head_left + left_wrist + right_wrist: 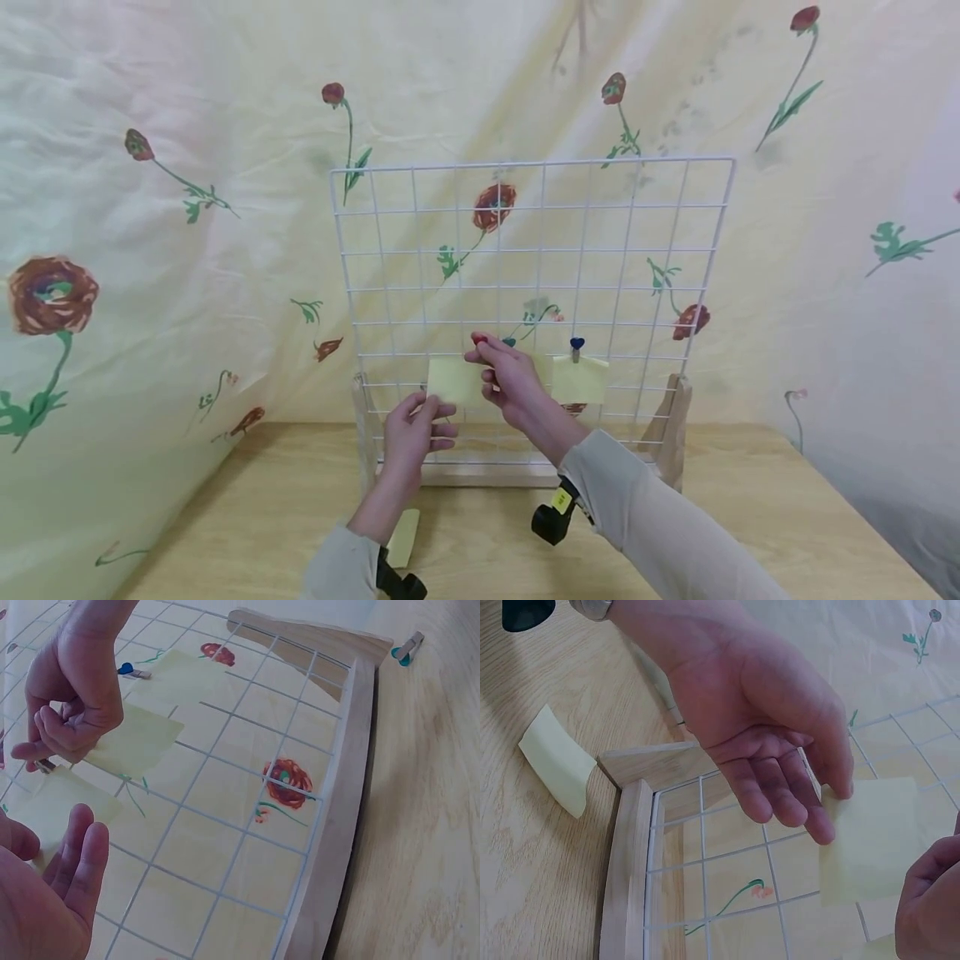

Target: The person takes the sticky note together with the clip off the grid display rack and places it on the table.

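My left hand [412, 433] pinches the lower left corner of a pale yellow sticky note [453, 381] against a white wire grid [517, 287]. At that note's upper right, my right hand [517, 383] pinches a small wooden clip [46, 765] with a red heart [480, 339]. Its jaws are at the note's top edge; how firmly they bite cannot be told. Behind the right hand, a second yellow note [139, 742] hangs partly hidden near a green heart clip [510, 342]. Farther right, a blue heart clip [577, 346] holds a third note [580, 383].
The grid stands in a wooden base [487, 476] with side supports [675, 433]. On the wooden table [247, 517] lie a loose yellow note [559, 761], close to the left forearm, and a green clip [405, 651]. A flowered cloth [247, 83] hangs behind.
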The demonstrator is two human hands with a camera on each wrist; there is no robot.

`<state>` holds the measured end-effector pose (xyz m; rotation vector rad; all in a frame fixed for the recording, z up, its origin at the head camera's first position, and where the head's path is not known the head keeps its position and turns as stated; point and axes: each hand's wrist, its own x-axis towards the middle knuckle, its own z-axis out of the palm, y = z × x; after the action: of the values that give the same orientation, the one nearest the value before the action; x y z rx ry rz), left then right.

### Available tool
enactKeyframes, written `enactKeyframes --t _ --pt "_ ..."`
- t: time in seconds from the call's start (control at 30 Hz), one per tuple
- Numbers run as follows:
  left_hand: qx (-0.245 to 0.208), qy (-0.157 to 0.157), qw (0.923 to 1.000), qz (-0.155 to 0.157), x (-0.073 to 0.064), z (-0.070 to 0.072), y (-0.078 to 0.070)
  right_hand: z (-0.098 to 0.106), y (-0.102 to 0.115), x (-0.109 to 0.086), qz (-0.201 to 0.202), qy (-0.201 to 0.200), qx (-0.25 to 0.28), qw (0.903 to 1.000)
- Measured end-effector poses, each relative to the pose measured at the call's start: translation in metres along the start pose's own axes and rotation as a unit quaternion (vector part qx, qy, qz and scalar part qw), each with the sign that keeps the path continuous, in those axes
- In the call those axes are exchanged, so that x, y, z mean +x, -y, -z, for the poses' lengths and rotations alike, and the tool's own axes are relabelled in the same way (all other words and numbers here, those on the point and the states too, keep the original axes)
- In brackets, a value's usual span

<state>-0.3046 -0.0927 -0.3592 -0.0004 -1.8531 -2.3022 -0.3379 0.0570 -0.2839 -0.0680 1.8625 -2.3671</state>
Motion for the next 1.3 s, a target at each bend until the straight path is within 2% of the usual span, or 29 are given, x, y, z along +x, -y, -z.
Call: enactKeyframes --t 0.23,0.67,0.97,1.3 --pt "0.001 -0.010 0.9999 0.005 -0.002 0.007 -0.001 0.006 -0.001 -0.004 0.004 0.002 -0.001 1.0000" --pt "-0.011 0.003 0.9999 -0.005 -0.007 0.016 -0.008 0.011 0.002 -0.017 0.001 0.023 0.015 0.9996" --pt "-0.009 -0.004 0.9999 -0.005 -0.008 0.020 -0.006 0.018 -0.001 -0.023 -0.005 0.025 0.016 0.9996" --pt "-0.020 0.010 0.9997 0.009 -0.016 0.022 -0.003 0.034 -0.008 -0.031 -0.015 0.020 0.018 0.9995"
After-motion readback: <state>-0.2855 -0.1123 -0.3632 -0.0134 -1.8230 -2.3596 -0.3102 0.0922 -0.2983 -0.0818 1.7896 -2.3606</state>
